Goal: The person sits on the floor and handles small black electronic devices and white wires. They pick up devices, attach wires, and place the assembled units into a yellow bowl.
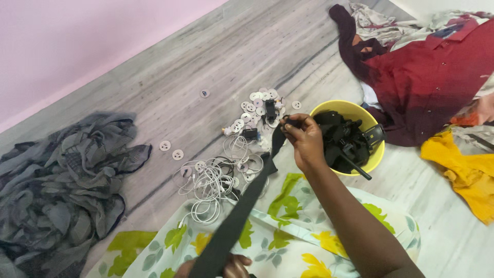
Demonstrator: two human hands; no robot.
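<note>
Right hand (304,140): pinching top end of black strap (242,208).
Left hand (231,266): gripping strap's lower end, over floral lap.
Nearby: yellow bowl (371,159), white cables (208,185), round discs (254,109).

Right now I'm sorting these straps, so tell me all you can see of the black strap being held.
The black strap is a flat, matte band that looks like woven webbing. It runs taut and diagonal, the right hand pinching its upper end by the yellow bowl, the left hand gripping its lower end above the floral cloth.
</note>
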